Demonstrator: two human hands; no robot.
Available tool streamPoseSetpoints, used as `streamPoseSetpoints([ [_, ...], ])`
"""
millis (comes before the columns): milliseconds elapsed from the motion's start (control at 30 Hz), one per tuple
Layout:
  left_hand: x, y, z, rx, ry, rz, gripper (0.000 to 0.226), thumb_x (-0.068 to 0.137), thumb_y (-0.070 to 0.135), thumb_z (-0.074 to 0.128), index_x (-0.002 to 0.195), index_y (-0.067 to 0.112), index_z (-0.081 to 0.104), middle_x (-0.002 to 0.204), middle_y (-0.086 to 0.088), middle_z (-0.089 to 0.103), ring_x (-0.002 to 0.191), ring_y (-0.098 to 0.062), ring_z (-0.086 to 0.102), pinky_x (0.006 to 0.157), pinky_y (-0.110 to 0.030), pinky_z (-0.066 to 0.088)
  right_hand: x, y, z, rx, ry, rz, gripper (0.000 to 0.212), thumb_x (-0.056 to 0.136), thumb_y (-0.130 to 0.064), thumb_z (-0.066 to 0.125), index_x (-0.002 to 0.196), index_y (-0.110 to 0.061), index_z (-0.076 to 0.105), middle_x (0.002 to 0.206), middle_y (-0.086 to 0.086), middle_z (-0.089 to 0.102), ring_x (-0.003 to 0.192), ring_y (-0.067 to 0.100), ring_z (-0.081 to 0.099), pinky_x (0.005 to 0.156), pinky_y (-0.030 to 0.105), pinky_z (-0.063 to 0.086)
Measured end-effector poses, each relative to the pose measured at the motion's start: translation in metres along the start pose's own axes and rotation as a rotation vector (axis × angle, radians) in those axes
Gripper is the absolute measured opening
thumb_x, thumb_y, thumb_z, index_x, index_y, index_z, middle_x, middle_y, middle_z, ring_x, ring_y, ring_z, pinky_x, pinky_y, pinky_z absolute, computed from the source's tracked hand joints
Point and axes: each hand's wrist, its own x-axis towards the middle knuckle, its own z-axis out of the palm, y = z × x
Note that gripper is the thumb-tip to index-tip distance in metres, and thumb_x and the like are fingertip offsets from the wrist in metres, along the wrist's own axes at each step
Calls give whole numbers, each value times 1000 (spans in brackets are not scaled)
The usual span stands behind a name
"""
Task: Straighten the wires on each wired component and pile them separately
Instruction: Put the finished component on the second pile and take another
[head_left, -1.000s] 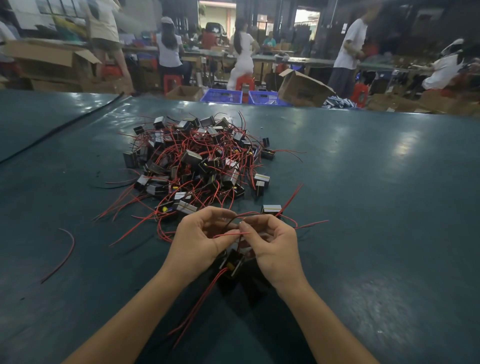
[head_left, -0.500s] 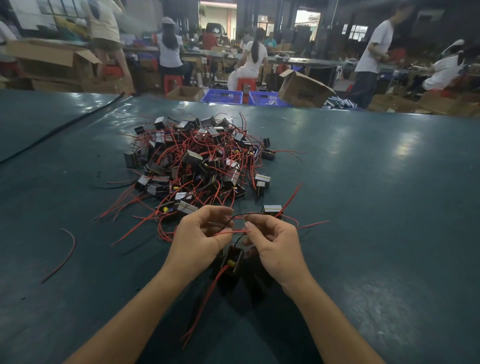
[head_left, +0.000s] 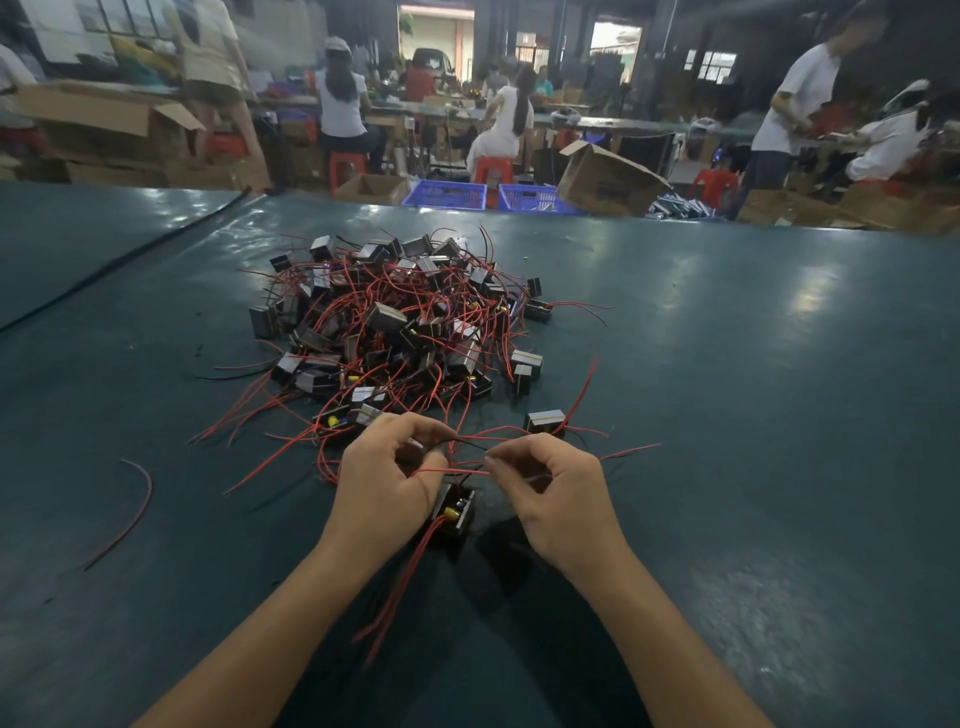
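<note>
A tangled heap of small black wired components (head_left: 400, 322) with red leads lies on the dark green table (head_left: 727, 415). In front of it my left hand (head_left: 382, 483) holds one black component (head_left: 457, 514) with a yellow part, its red wires trailing down toward me. A red wire (head_left: 452, 472) and a thin black wire (head_left: 467, 442) stretch from my left fingers to my right hand (head_left: 553, 493), which pinches them at their right end. Both hands hover just above the table.
A loose red wire (head_left: 136, 499) lies at the left. A single component (head_left: 544, 422) sits just beyond my right hand. A black cable (head_left: 130, 254) crosses the far left. Behind the table are cardboard boxes (head_left: 608, 182), blue crates (head_left: 447, 195) and several people.
My hands have drawn apart, the right one sliding right along the wires, which now run taut and straighter between them. The held component has tipped so that more of it shows.
</note>
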Motion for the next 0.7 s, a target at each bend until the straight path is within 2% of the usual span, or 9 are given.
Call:
streamPoseSetpoints([
  [100, 1, 0, -1, -15, -3, -19, 28, 85, 2, 66, 82, 30, 67, 82, 3, 64, 66, -8, 59, 60, -14, 47, 1, 2, 0, -102, 3, -75, 2, 88, -14, 70, 86, -14, 69, 87, -10, 60, 83, -1, 57, 70, 9, 45],
  [233, -1, 1, -1, -20, -62, -28, 26, 82, -1, 65, 79, 25, 66, 67, 6, 63, 55, -2, 55, 52, -14, 46, 0, 4, 2, -130, 22, -170, 3, 88, -12, 70, 88, -9, 69, 103, -6, 58, 88, 2, 59, 76, 11, 47],
  [300, -1, 3, -1, -26, -94, 5, 22, 83, 4, 68, 78, 26, 65, 69, 7, 65, 55, -2, 57, 53, -16, 48, 0, 4, 2, -129, 24, -206, 2, 88, -11, 70, 88, -9, 70, 95, -6, 63, 85, 2, 59, 75, 11, 47],
  [400, -2, 5, 0, -79, -131, 76, 4, 87, 26, 69, 84, 25, 69, 68, 6, 67, 59, -7, 63, 55, -21, 52, 0, 3, 2, -110, 14, -228, 4, 86, -7, 70, 90, -8, 72, 88, -5, 68, 82, 3, 61, 72, 12, 47],
  [467, -2, 5, 0, -65, -138, 106, 7, 88, 29, 66, 86, 24, 71, 70, 8, 69, 61, -7, 64, 57, -19, 51, -1, 2, 3, -61, 15, -197, 9, 87, -7, 70, 94, -9, 74, 89, -6, 71, 83, 3, 65, 74, 15, 50],
  [567, 0, 2, 0, -56, -136, 54, 7, 90, 21, 66, 84, 24, 69, 68, 8, 68, 56, -4, 60, 56, -18, 49, -1, 1, 6, 57, 66, -75, 8, 87, -9, 70, 94, -12, 74, 84, -10, 72, 79, 7, 68, 73, 27, 57],
  [633, 2, 1, -1, -63, -134, 0, 10, 91, 20, 64, 83, 24, 68, 70, 5, 68, 56, -5, 59, 56, -20, 50, -1, 0, 6, 172, 90, 46, 8, 88, -8, 70, 90, -14, 73, 80, -6, 72, 78, 13, 69, 74, 37, 59],
  [700, 3, 2, -1, -99, -142, -32, 10, 92, 20, 63, 83, 24, 68, 71, 4, 69, 56, -2, 59, 56, -17, 48, 0, -3, 7, 259, 96, 117, 12, 87, -7, 70, 85, -19, 73, 78, -2, 73, 78, 15, 70, 75, 40, 59],
])
